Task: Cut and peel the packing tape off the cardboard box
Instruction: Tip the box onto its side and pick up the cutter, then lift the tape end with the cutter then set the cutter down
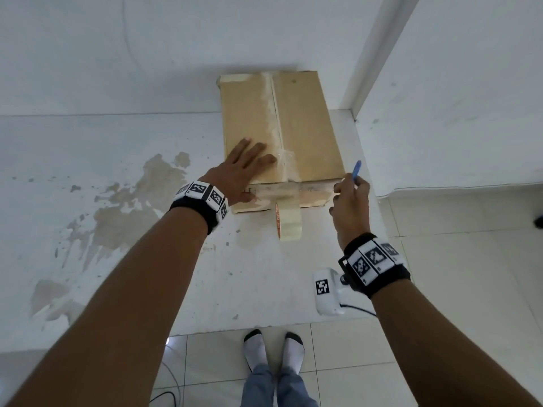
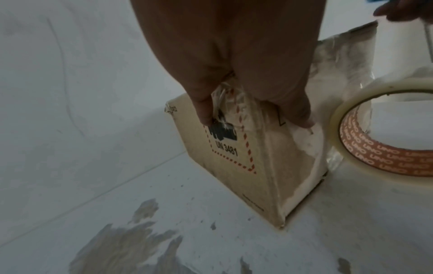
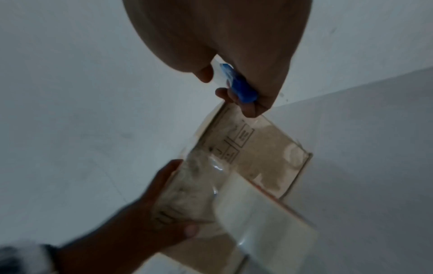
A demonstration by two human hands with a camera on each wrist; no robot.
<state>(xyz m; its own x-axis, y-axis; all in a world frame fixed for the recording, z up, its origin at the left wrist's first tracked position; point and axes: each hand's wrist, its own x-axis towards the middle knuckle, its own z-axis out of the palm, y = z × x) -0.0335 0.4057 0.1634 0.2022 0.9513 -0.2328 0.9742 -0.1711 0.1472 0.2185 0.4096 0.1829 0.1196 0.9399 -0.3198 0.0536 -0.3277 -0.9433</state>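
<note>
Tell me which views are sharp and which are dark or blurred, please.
Head view: bright, sharp, edges bowed by the wide lens. Left wrist view: dim, the left hand dark, print on the cardboard box readable. Right wrist view: darkest, motion-blurred, the blue cutter soft.

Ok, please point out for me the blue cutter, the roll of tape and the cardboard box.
blue cutter (image 1: 356,168): head view, on the blue handle above the right hand.
roll of tape (image 1: 291,223): head view, on the outer wound band.
cardboard box (image 1: 305,121): head view, on the bare top flap right of the seam.
</note>
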